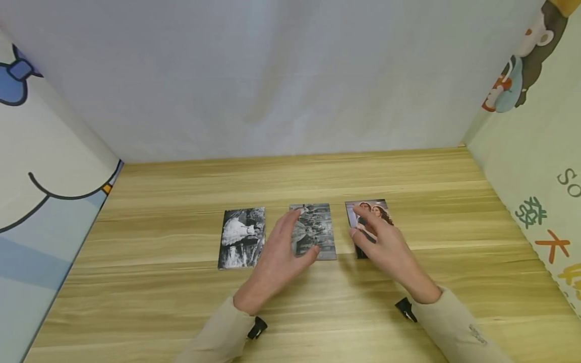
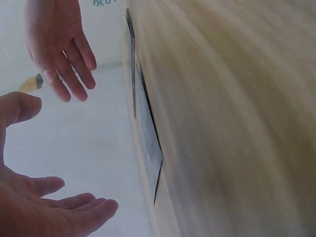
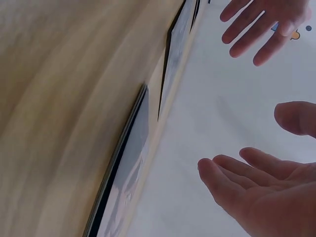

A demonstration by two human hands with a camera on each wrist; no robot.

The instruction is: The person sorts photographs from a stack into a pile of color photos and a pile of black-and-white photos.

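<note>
Three photo prints lie face up in a row on the wooden table (image 1: 454, 242), roughly midway between its near and far edges and a little apart from one another. The middle photo (image 1: 317, 229) is black and white, a group of figures as far as one can tell. The right photo (image 1: 369, 214) is in colour, two people posed close together. The left photo (image 1: 242, 237), black and white with a pale shape at its centre, lies untouched.

The left hand (image 1: 279, 254) hangs over the middle photo's left edge, fingers straight and loosely spread, gripping nothing. The right hand (image 1: 383, 244) hovers over the lower half of the right photo, fingers likewise relaxed and extended. From the wrist views both palms sit clear of the surface, apart from the prints, with daylight between fingers and paper.

A white cloth wall (image 1: 281, 75) closes the table's far edge. Cartoon-printed panels stand along the left edge (image 1: 50, 176) and the right edge (image 1: 535, 141). Beige sleeves (image 1: 458, 327) cover both forearms near the front edge.
</note>
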